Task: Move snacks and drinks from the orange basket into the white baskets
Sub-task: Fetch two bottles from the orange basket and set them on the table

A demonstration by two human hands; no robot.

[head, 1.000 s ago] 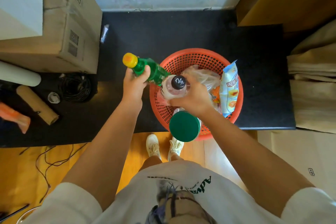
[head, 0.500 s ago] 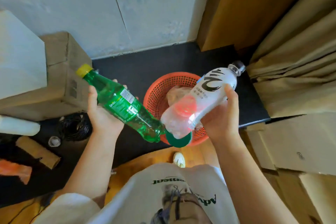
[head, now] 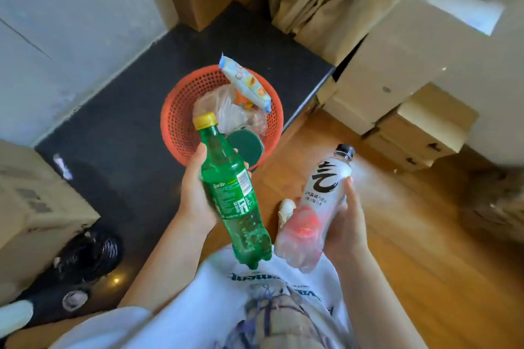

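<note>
Head view: hands grip a ribbed green plastic bottle (head: 236,198) and a smooth white bottle (head: 314,207).

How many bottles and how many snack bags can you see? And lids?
Bottles: 2, green bottle in left hand, white bottle in right hand
Printed snack bags: 1
Clear plastic bags: 1
Green lids: 1
Total: 5

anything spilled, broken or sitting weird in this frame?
Nothing spilled or damaged. The left hand holds the green bottle and the right hand the white bottle, both capped and tilted. Only oddity: a snack bag leans out over the orange basket rim.
</note>
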